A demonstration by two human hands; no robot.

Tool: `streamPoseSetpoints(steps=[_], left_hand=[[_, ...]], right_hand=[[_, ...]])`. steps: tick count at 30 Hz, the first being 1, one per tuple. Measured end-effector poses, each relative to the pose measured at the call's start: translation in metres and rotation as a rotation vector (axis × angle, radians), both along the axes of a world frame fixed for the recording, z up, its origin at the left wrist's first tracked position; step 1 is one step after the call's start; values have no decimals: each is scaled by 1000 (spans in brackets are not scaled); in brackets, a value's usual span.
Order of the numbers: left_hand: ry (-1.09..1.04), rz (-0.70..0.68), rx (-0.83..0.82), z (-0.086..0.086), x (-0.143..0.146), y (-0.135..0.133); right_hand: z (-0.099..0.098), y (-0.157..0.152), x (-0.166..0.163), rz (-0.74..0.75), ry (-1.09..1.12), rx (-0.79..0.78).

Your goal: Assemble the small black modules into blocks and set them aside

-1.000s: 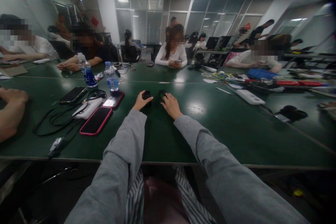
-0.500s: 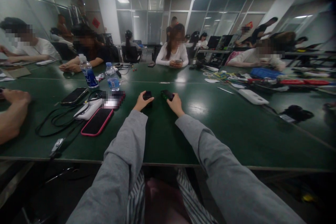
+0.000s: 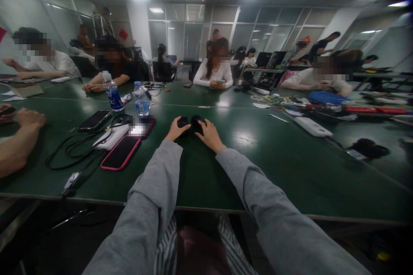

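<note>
While the left hand (image 3: 175, 130) grasps a black block (image 3: 183, 121) between thumb and fingers, the right hand (image 3: 210, 135) has its thumb and fingers around a second block (image 3: 195, 119). Both blocks are to the right of the pink phone (image 3: 121, 153) and beyond it, close beside each other; whether they touch the table (image 3: 264, 180) I cannot tell. Just left of the pink phone is a white box (image 3: 110, 138), with a black cord (image 3: 48, 160) looping farther left. Beyond the pink phone are a black phone (image 3: 94, 120) and two upright bottles (image 3: 113, 98). Another person's arm (image 3: 24, 142) rests well to its left.
</note>
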State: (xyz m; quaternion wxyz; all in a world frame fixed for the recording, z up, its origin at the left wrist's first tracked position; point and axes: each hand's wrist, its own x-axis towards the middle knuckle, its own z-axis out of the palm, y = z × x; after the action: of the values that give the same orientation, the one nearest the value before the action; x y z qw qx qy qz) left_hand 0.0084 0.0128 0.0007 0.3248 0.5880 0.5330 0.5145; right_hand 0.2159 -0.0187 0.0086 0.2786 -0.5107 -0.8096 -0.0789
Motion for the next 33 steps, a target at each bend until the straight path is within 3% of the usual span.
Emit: streamPoseSetpoints(steps=[11, 18, 33], left_hand=[[-7, -50, -33, 15, 1, -14], [109, -177, -18, 2, -9, -1], [185, -215, 79, -18, -7, 11]], right_hand=[[1, -7, -7, 0, 1, 13], [9, -19, -12, -99, -35, -36], [16, -32, -31, -221, -97, -137]])
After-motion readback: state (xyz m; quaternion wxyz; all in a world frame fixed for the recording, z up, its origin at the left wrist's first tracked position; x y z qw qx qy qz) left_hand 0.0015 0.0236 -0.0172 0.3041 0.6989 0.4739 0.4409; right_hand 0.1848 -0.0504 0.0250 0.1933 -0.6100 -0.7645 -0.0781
